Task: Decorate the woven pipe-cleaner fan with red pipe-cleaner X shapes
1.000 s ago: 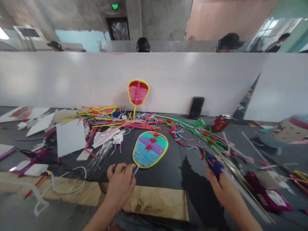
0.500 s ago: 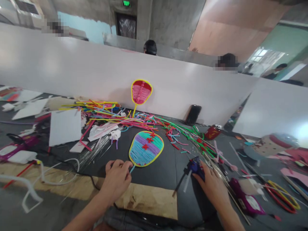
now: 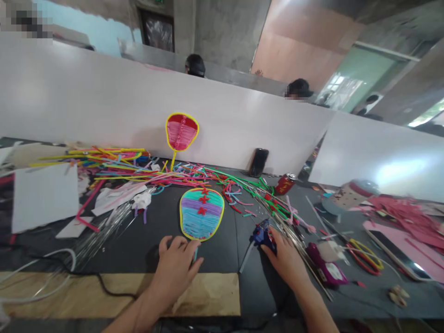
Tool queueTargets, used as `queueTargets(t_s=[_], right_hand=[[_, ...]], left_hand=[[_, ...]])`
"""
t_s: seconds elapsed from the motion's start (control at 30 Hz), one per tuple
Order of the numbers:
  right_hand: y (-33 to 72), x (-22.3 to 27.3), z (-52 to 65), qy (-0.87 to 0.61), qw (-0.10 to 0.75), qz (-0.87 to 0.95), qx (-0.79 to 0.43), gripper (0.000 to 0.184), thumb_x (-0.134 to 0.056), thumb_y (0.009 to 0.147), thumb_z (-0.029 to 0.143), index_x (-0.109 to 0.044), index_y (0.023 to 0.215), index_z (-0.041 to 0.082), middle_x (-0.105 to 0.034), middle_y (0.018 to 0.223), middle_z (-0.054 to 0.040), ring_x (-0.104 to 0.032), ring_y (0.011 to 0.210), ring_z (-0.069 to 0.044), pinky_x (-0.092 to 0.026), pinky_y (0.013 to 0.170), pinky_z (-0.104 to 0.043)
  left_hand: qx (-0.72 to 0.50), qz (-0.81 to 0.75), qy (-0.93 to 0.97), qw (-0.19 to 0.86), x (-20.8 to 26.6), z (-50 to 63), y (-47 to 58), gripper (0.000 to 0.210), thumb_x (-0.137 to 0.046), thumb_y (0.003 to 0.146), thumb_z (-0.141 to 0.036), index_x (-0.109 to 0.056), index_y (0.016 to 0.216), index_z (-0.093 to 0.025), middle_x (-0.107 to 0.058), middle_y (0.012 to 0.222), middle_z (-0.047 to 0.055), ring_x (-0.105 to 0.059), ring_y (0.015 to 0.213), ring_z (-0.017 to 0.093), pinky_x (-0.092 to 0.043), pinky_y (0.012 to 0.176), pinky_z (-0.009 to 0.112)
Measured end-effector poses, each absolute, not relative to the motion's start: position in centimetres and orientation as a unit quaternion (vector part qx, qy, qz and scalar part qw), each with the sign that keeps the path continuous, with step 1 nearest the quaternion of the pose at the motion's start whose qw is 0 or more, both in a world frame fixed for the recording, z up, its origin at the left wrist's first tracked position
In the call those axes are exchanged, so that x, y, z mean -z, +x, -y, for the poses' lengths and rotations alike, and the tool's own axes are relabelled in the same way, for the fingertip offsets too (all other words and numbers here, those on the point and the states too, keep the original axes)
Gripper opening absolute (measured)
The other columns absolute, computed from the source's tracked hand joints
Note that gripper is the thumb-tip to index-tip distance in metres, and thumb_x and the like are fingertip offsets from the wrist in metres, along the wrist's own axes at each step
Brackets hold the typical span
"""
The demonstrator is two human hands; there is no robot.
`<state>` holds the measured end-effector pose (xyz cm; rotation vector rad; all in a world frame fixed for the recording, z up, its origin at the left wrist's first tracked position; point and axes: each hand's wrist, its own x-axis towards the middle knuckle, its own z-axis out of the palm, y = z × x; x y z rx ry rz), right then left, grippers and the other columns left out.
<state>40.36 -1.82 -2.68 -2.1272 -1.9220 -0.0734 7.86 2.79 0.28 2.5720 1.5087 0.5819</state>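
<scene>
A pipe-cleaner fan point(image 3: 201, 215) lies flat on the dark table, banded in teal, purple and light blue. Yellow edges it, and red cross-shaped pieces run down its upper middle. At its lower end my left hand point(image 3: 178, 263) has thumb and index finger loosely around the short blue handle, mostly hidden by the fingers. My right hand point(image 3: 282, 252) grips a dark blue glue gun point(image 3: 262, 235) low over the table, right of the fan. A translucent glue stick point(image 3: 246, 256) sticks out from the gun toward me.
Behind, a pink-and-red fan point(image 3: 182, 132) stands against the white partition point(image 3: 114, 101). Loose pipe cleaners point(image 3: 138, 166) pile up there. A phone point(image 3: 258, 162), red can point(image 3: 285, 183), scissors point(image 3: 366, 256) and purple device point(image 3: 324, 266) are to the right. White sheets point(image 3: 46, 196) lie left.
The fan has turned more upright, its handle now pointing toward me. My left fingers have spread a little at the handle. The glue gun stays in my right hand; the view has shifted right.
</scene>
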Motion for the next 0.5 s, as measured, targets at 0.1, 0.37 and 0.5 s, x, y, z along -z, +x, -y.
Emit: queueTargets(t_s=[0.1,0.37,0.5], right_hand=[[40.9,1.8,1.8,-0.72,0.143,0.679,0.016,0.043,-0.046,0.089,0.037,-0.05,0.125,0.014,-0.065,0.11,-0.0131,-0.06,0.101,-0.028,-0.048,0.087,-0.042],[38.8,-2.0,-1.5,-0.646,0.198,0.734,0.067,0.03,-0.038,0.092,0.031,-0.065,0.1,0.02,-0.066,0.103,-0.0106,-0.056,0.1,-0.026,-0.044,0.091,-0.045],[36.1,-2.9,-4.1,-0.608,0.194,0.769,0.037,0.024,-0.046,0.088,0.025,-0.065,0.101,0.02,-0.065,0.105,-0.0102,-0.055,0.1,-0.025,-0.046,0.088,-0.042]], left_hand=[[-0.211,-0.483,0.849,0.032,-0.8,-4.0,7.1,0.019,-0.053,0.084,-0.026,-0.063,0.1,-0.024,-0.07,0.075,0.002,-0.06,0.086,0.022,-0.025,0.093,0.049],[-0.267,-0.444,0.849,-0.109,-3.0,-8.8,5.9,0.03,-0.052,0.087,-0.031,-0.062,0.115,-0.026,-0.058,0.13,0.01,-0.042,0.126,0.031,-0.012,0.107,0.056],[-0.257,-0.454,0.845,-0.115,-1.9,-9.8,6.2,0.031,-0.054,0.085,-0.034,-0.063,0.114,-0.028,-0.046,0.141,0.011,-0.033,0.133,0.034,-0.012,0.107,0.059]])
